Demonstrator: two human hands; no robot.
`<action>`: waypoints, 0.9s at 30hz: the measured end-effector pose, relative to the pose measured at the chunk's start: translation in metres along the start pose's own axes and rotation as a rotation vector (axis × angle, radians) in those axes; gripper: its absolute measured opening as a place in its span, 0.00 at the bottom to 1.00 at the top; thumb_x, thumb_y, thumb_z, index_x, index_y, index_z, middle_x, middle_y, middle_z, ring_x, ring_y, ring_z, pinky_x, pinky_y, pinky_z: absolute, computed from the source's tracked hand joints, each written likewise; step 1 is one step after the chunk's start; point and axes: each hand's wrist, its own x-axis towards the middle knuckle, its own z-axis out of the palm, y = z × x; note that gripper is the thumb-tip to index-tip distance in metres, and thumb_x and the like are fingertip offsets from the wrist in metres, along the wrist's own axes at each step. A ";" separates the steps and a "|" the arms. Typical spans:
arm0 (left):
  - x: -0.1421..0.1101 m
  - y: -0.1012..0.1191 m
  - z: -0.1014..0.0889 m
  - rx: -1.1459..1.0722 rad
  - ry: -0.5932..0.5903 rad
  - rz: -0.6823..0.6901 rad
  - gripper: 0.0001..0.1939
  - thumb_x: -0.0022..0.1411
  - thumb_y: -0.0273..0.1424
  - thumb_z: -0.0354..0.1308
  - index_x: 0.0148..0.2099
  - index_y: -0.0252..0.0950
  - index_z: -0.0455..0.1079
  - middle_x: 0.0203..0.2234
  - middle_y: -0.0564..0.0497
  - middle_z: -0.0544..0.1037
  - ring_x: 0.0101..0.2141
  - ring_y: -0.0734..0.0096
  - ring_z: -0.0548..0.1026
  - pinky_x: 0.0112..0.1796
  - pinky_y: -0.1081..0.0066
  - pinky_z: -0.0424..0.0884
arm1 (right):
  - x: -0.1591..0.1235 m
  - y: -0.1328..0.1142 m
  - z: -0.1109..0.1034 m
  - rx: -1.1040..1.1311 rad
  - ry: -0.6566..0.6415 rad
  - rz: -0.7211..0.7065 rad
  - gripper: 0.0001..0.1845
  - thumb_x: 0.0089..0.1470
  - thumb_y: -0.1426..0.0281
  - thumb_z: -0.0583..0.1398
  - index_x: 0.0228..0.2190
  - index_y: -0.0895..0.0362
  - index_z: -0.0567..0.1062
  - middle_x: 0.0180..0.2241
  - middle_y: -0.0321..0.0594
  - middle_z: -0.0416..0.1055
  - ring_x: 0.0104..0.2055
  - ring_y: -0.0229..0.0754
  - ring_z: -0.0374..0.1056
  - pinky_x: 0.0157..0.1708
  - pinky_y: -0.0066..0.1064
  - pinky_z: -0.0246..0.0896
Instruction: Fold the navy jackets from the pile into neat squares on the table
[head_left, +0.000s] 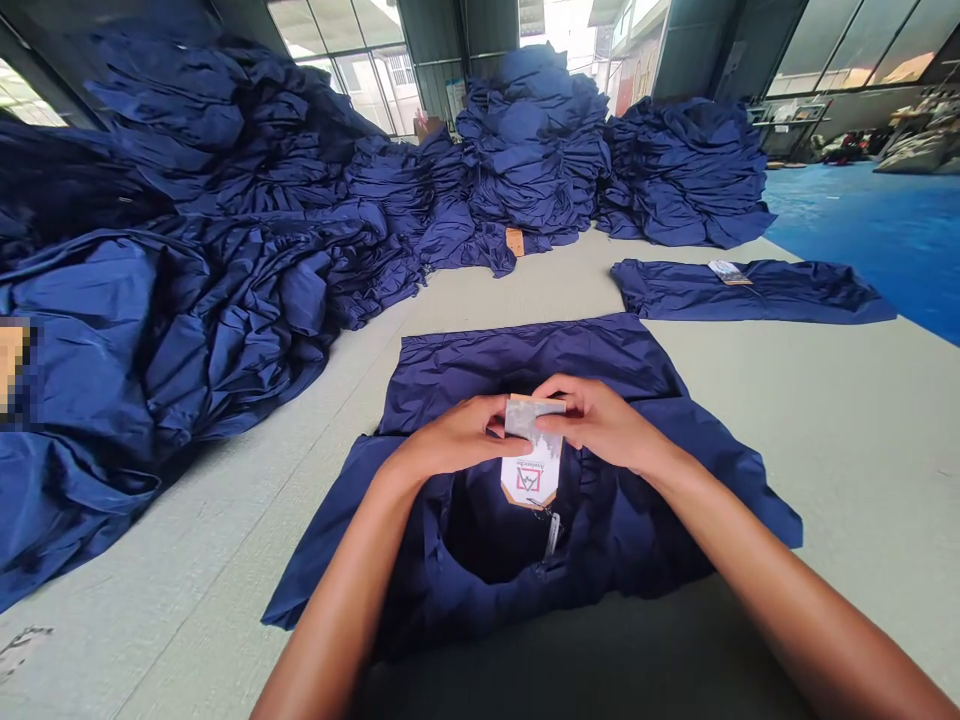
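Note:
Both hands pinch the upper part of a white and grey hang tag (pixel 529 478) with an orange edge and a red printed logo. My left hand (pixel 466 436) grips its left side, thumb laid across the front. On the right side, my right hand (pixel 600 420) closes its thumb and fingers on the upper edge. Beneath them a navy blue garment (pixel 517 350) lies spread on the table, its round neck opening toward me. Below the tag, a small white label strip (pixel 553 534) shows at the neckline.
A pale table (pixel 840 420) carries the work. Heaped navy garments (pixel 247 270) fill the left, with tall stacks (pixel 532 140) at the back. Back right lies a folded navy garment (pixel 757 292) with its own tag. Beyond the table is a blue floor (pixel 862 230).

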 end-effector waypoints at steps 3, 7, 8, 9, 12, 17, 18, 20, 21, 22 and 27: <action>-0.003 0.006 -0.001 -0.181 -0.111 0.068 0.16 0.62 0.36 0.58 0.50 0.35 0.72 0.39 0.49 0.79 0.38 0.68 0.75 0.39 0.71 0.69 | -0.008 -0.015 -0.003 -0.012 0.094 -0.021 0.16 0.56 0.59 0.61 0.43 0.56 0.70 0.29 0.34 0.71 0.25 0.34 0.63 0.26 0.27 0.59; -0.001 0.001 0.000 -0.202 -0.083 0.018 0.14 0.62 0.35 0.58 0.47 0.33 0.72 0.31 0.52 0.77 0.30 0.73 0.71 0.31 0.74 0.66 | -0.024 -0.030 -0.004 -0.485 0.293 -0.074 0.11 0.56 0.60 0.62 0.36 0.55 0.71 0.32 0.36 0.71 0.30 0.37 0.66 0.29 0.28 0.58; -0.001 0.000 0.000 -0.204 -0.080 0.004 0.14 0.62 0.34 0.58 0.47 0.33 0.72 0.30 0.52 0.77 0.29 0.73 0.71 0.31 0.74 0.66 | -0.028 -0.033 -0.004 -0.607 0.301 -0.075 0.10 0.56 0.61 0.62 0.36 0.54 0.71 0.32 0.37 0.71 0.30 0.37 0.66 0.29 0.28 0.57; 0.000 -0.002 0.000 -0.204 -0.079 -0.004 0.13 0.62 0.34 0.58 0.47 0.33 0.72 0.30 0.52 0.76 0.29 0.74 0.71 0.30 0.74 0.65 | -0.032 -0.035 -0.002 -0.710 0.293 -0.067 0.10 0.57 0.62 0.62 0.37 0.54 0.71 0.32 0.37 0.71 0.29 0.38 0.66 0.29 0.29 0.56; 0.001 -0.003 0.000 -0.191 -0.085 0.006 0.12 0.61 0.33 0.58 0.45 0.32 0.73 0.29 0.52 0.76 0.29 0.74 0.70 0.29 0.75 0.65 | -0.041 -0.042 0.005 -0.881 0.219 -0.033 0.16 0.57 0.64 0.61 0.46 0.54 0.68 0.30 0.37 0.71 0.27 0.39 0.67 0.26 0.29 0.53; 0.000 -0.005 -0.002 -0.203 -0.084 0.023 0.10 0.60 0.34 0.59 0.40 0.32 0.72 0.27 0.53 0.75 0.27 0.75 0.70 0.29 0.75 0.65 | -0.046 -0.044 0.018 -0.895 -0.004 -0.100 0.24 0.59 0.67 0.59 0.56 0.54 0.63 0.31 0.38 0.74 0.26 0.41 0.69 0.25 0.29 0.52; 0.000 -0.005 -0.002 -0.207 -0.078 0.013 0.10 0.60 0.35 0.59 0.39 0.32 0.72 0.27 0.53 0.75 0.27 0.75 0.70 0.29 0.75 0.65 | -0.047 -0.042 0.020 -0.879 -0.096 -0.132 0.22 0.58 0.69 0.60 0.54 0.52 0.66 0.32 0.38 0.74 0.28 0.41 0.70 0.26 0.29 0.53; -0.001 -0.005 -0.002 -0.210 -0.066 -0.019 0.11 0.60 0.35 0.59 0.40 0.32 0.71 0.27 0.52 0.76 0.27 0.74 0.71 0.29 0.74 0.65 | -0.048 -0.036 0.024 -0.849 -0.307 -0.155 0.17 0.54 0.74 0.62 0.46 0.49 0.73 0.34 0.37 0.75 0.32 0.40 0.71 0.28 0.28 0.53; -0.001 -0.005 -0.001 -0.210 -0.060 -0.034 0.12 0.60 0.36 0.59 0.40 0.32 0.71 0.28 0.51 0.76 0.28 0.74 0.71 0.30 0.74 0.66 | -0.049 -0.032 0.025 -0.841 -0.389 -0.143 0.16 0.52 0.77 0.62 0.42 0.49 0.75 0.34 0.36 0.75 0.32 0.40 0.70 0.28 0.28 0.53; 0.000 -0.005 -0.001 -0.211 -0.051 -0.048 0.12 0.60 0.36 0.59 0.41 0.32 0.72 0.29 0.51 0.77 0.28 0.73 0.72 0.30 0.73 0.66 | -0.048 -0.029 0.027 -0.837 -0.440 -0.122 0.14 0.50 0.78 0.62 0.38 0.50 0.76 0.34 0.36 0.75 0.32 0.39 0.70 0.28 0.28 0.52; 0.001 -0.007 -0.001 -0.226 -0.037 -0.050 0.14 0.59 0.38 0.60 0.42 0.33 0.71 0.30 0.51 0.77 0.29 0.74 0.71 0.30 0.74 0.66 | -0.041 -0.022 0.029 -0.771 -0.438 -0.143 0.09 0.54 0.78 0.59 0.24 0.55 0.72 0.26 0.33 0.69 0.27 0.34 0.62 0.26 0.28 0.45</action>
